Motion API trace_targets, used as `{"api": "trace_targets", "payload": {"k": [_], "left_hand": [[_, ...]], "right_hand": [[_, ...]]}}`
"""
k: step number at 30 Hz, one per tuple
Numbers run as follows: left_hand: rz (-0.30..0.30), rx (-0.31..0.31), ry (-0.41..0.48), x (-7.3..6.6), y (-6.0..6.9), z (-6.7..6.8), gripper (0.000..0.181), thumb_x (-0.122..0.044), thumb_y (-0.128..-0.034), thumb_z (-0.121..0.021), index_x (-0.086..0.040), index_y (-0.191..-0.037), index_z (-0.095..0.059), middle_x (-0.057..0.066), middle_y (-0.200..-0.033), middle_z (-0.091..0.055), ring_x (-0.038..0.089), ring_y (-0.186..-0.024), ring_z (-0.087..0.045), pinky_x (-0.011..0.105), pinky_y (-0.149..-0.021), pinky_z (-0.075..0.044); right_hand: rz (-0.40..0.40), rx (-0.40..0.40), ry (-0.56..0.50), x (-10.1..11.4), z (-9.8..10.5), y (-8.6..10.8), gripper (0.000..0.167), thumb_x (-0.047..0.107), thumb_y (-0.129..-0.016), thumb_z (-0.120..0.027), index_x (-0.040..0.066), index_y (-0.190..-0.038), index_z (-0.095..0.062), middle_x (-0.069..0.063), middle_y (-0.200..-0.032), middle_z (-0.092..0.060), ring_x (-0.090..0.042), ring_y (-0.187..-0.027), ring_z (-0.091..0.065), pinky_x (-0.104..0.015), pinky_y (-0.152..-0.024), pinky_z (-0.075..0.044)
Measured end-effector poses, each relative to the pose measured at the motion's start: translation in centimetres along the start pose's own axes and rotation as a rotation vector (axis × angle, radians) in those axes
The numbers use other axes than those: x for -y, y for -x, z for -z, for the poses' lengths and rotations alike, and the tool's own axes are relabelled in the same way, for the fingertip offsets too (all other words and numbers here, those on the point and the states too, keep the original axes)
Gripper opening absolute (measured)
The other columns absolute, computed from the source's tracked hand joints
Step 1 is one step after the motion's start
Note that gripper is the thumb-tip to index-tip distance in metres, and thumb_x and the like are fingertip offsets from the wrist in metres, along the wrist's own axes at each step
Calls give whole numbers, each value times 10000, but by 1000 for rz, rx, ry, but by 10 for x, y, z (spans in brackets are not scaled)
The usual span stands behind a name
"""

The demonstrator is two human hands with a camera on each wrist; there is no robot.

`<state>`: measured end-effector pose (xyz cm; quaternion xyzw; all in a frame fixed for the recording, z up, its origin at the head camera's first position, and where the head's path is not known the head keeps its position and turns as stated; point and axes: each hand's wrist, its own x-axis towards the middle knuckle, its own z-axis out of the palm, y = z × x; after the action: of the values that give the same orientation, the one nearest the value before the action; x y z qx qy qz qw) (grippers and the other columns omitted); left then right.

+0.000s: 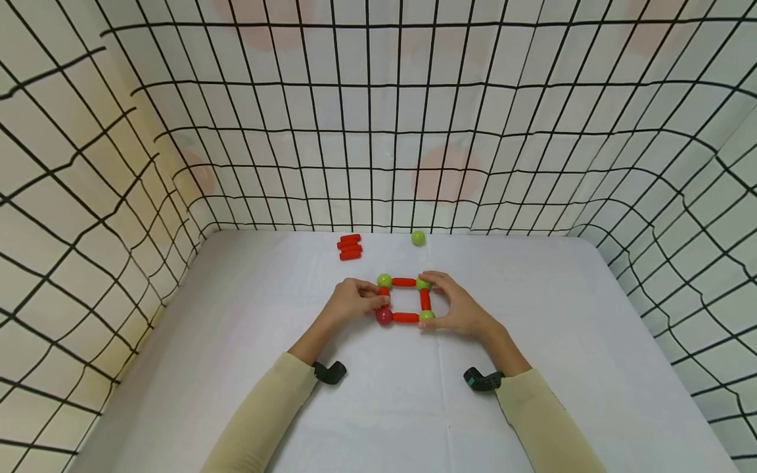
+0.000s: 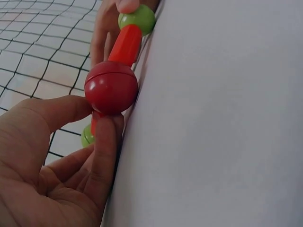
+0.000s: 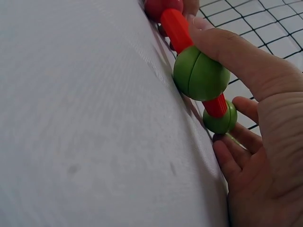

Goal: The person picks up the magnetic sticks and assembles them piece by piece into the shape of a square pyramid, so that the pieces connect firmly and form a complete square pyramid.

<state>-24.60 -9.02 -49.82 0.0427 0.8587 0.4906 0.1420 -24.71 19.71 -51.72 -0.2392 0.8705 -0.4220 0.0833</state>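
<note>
Four red rods (image 1: 405, 318), one red ball (image 1: 384, 316) and three green balls (image 1: 384, 280) form the square frame (image 1: 405, 282), flat on the counter (image 1: 378, 407) between your grips. Your left grip (image 1: 353, 299) is pinched on the left rod (image 1: 384, 290), beside the red ball; your right grip (image 1: 461, 312) is part-spread, clasping the right side between thumb at the near green ball (image 1: 426, 318) and fingertips at the far one. The step in hand is probably seating these joints; the next move seemingly calls for even inward pressure, leaving the spare rods (image 1: 351, 255) and spare ball (image 1: 418, 238) beyond.
</note>
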Motion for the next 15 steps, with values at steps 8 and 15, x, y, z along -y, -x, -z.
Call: {"api": "trace_targets", "payload": {"k": [8, 15], "left_hand": [[-66, -34, -11, 10, -10, 17, 380, -440, -949, -730, -138, -1179, -751, -26, -892, -777, 126, -767, -745, 278, -746, -578], [-184, -183, -85, 19, -22, 41, 376, -388, -951, -747, -128, -1222, -737, 6, -1037, -769, 180, -938, -718, 326, -790, -609]], "right_hand": [[-11, -11, -19, 0, 1, -2, 1001, 432, -726, -936, 236, -1560, -418, 15, -1619, -373, -248, -1443, -421, -498, -1198, -403], [-41, -14, -8, -2, 2, -7, 995, 492, -734, -915, 288, -1567, -409, 19, -1635, -358, -299, -1406, -461, -535, -1160, -440]]}}
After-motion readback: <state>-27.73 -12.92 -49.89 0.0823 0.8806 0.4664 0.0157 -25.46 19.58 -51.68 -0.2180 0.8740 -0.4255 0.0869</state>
